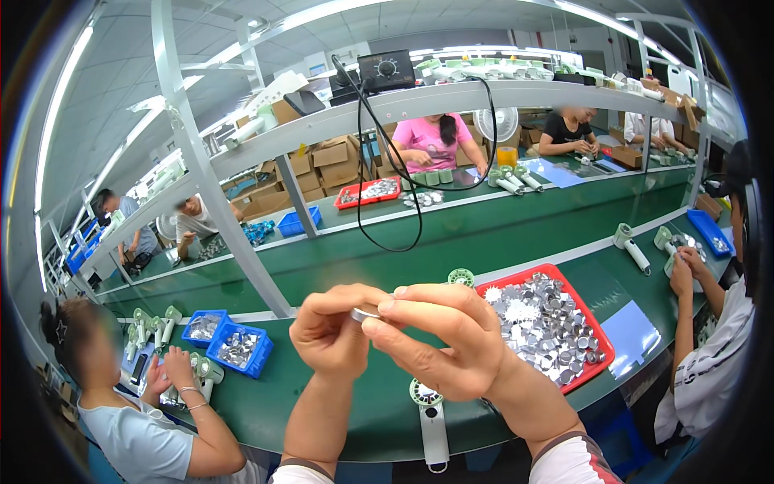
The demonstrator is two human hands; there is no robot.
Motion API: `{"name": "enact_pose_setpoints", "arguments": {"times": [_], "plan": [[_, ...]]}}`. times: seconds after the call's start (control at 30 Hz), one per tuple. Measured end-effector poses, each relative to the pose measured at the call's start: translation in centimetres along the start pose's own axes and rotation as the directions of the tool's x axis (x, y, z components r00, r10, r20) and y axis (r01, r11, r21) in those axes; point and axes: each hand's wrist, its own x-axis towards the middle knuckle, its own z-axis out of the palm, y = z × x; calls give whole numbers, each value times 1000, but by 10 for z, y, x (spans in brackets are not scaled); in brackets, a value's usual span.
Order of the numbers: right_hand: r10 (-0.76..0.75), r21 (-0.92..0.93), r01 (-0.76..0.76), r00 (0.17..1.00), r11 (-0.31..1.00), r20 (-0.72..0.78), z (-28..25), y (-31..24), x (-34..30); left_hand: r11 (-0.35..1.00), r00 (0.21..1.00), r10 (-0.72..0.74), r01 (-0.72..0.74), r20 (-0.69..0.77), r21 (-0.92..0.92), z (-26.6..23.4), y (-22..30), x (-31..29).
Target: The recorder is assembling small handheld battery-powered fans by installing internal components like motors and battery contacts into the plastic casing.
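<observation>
Raised above the green bench, my left hand [326, 331] and my right hand [443, 335] meet, both closed. Pinched between their fingertips is a small silvery metal ring [368, 314], seen partly edge-on; fingers hide some of it. Below my hands, a white handheld fan body [434, 436] with a round green-and-white head lies near the bench's front edge. Just behind my right hand sits another round green fan head [460, 277], its lower part hidden. To the right, a red tray [603, 339] is heaped with similar silvery metal pieces, close to my right forearm.
Two blue bins [260, 355] of metal parts stand left, beside a co-worker [153, 411] handling fan bodies. At right, a blue-white sheet [633, 335] lies near another co-worker [709, 347]. A metal post [210, 177] rises from the bench; a black cable [360, 185] hangs ahead.
</observation>
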Motion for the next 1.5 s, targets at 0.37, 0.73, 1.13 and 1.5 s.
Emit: {"name": "enact_pose_setpoints", "arguments": {"times": [0.37,0.73,1.13,1.5], "plan": [[-67,24,67,998,997,4,-10,-14,-3,989,987,118,-126,111,73,10,-3,6],[-120,-52,122,992,991,42,-12,-12,3,983,987,107,-124,122,139,3,-2,6],[-55,-60,54,998,997,-4,-15,-8,7,994,997,68,-72,45,83,-1,-6,4],[-130,-23,130,991,991,-16,-6,-11,2,929,991,-123,97,-52,-356,-9,-8,-4]]}}
